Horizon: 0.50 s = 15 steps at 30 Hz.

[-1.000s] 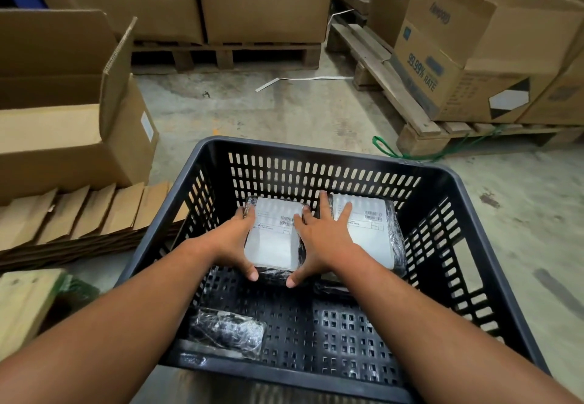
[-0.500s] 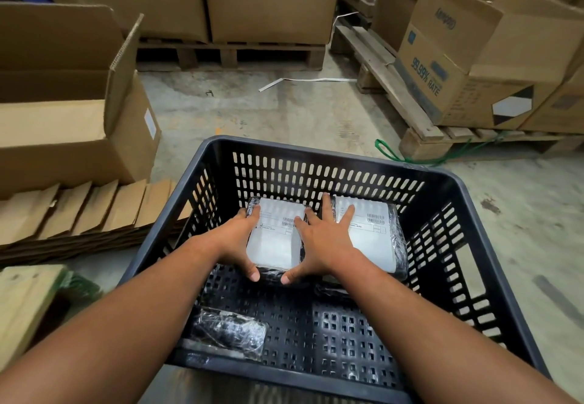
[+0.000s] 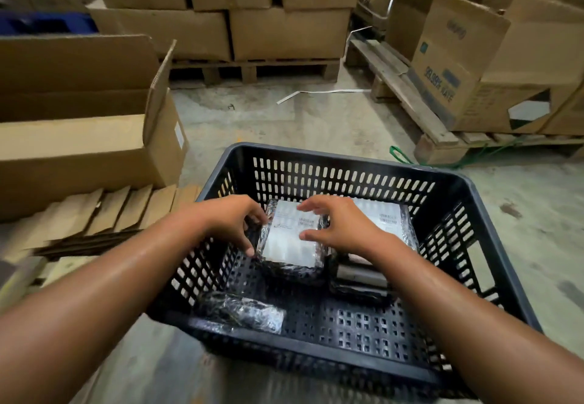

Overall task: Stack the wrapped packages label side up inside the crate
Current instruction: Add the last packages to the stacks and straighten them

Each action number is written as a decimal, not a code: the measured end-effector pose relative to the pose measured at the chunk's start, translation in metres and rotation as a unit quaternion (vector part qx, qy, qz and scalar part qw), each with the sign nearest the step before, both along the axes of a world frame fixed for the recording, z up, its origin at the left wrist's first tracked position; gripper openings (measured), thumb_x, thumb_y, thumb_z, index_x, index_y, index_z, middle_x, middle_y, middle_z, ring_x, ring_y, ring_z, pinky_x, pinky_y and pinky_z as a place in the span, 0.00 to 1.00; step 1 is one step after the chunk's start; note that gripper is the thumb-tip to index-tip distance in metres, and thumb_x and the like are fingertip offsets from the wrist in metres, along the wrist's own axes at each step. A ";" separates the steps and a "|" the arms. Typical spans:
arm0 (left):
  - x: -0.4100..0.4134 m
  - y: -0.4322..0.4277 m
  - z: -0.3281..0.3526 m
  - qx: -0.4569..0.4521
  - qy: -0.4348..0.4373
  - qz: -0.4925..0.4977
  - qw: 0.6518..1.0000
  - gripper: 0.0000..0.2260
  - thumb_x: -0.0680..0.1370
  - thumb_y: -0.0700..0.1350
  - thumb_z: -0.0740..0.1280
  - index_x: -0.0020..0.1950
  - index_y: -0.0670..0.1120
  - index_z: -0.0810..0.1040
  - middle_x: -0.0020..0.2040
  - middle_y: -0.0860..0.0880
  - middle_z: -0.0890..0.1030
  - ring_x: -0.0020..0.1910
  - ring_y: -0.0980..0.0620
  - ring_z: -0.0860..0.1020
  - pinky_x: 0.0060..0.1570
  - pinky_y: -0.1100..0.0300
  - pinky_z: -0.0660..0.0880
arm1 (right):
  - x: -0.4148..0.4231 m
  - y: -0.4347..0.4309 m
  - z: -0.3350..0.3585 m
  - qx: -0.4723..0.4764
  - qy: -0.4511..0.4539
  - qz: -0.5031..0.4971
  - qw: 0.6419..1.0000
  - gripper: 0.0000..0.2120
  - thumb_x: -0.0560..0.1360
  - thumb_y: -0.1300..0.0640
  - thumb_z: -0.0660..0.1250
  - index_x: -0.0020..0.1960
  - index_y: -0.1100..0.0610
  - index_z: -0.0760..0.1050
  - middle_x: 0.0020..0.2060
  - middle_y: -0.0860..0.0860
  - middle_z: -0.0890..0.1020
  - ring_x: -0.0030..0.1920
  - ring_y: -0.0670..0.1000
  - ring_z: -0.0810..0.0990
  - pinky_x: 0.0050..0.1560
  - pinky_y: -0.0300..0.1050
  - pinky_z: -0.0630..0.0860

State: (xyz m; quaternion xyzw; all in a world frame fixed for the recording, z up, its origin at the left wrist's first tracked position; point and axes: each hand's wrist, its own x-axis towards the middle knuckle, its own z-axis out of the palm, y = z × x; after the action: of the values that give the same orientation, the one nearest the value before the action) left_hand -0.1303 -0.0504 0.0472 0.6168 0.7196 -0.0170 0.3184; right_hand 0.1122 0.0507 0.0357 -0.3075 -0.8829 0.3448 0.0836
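Left hand (image 3: 232,222) sits at centre of the frame, fingers curled loosely at the left edge of a wrapped package (image 3: 292,239); thumb and fingertips touch the plastic wrap, grip is narrow, not closed around it. Right hand (image 3: 336,225) is just right of it, fingers spread wide and bent, tips resting on the white label of the same package. Whether the hands carry its weight or only steady it, cannot tell.

The package is label side up, in the middle of the black crate (image 3: 347,163), twd the far wall. A second wrapped package (image 3: 390,217) lies to the right, partly hidden behind the right hand and wrist, also label up. Below it, near the right forearm, a dark wrapped block (image 3: 358,280) shows no label. At lower left of the crate floor, a small clear-wrapped bundle (image 3: 243,310) lies apart from the others.

Outside the crate: open cardboard box (image 3: 88,147) at left of frame, w/ flattened cardboard sheets (image 3: 104,214) in front of it. Stacked cartons on a pallet (image 3: 252,68) at upper centre. More cartons (image 3: 474,65) on a second pallet at upper right. A white strip (image 3: 322,92) lies on the concrete floor (image 3: 300,122); green strap (image 3: 399,154) at the pallet's corner.
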 end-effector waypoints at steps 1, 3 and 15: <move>-0.003 -0.007 0.008 -0.018 0.000 -0.011 1.000 0.34 0.63 0.49 0.84 0.67 0.56 0.78 0.60 0.56 0.82 0.51 0.58 0.82 0.55 0.56 0.79 | 0.001 -0.008 0.003 -0.024 0.005 0.029 0.999 0.25 0.70 0.50 0.82 0.65 0.46 0.80 0.63 0.44 0.83 0.63 0.47 0.81 0.61 0.45 0.79; -0.006 -0.021 0.017 -0.073 0.006 -0.034 0.997 0.31 0.62 0.50 0.84 0.64 0.59 0.80 0.48 0.65 0.83 0.46 0.65 0.82 0.48 0.63 0.77 | 0.004 -0.027 0.001 -0.070 -0.011 0.089 0.994 0.21 0.69 0.51 0.83 0.60 0.46 0.83 0.59 0.42 0.85 0.58 0.44 0.84 0.51 0.35 0.80; 0.019 -0.063 -0.003 -0.211 0.041 -0.130 0.968 0.34 0.66 0.48 0.83 0.70 0.57 0.77 0.47 0.61 0.83 0.47 0.57 0.81 0.51 0.59 0.78 | 0.001 -0.075 -0.049 -0.196 -0.004 0.199 0.960 0.20 0.71 0.56 0.82 0.63 0.52 0.86 0.59 0.54 0.87 0.60 0.44 0.83 0.59 0.46 0.82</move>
State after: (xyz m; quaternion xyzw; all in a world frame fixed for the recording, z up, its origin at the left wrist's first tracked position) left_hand -0.1112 -0.1130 0.0439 0.6227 0.6257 -0.2354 0.4067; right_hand 0.1128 -0.0245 -0.0132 -0.1374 -0.8418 0.5195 -0.0520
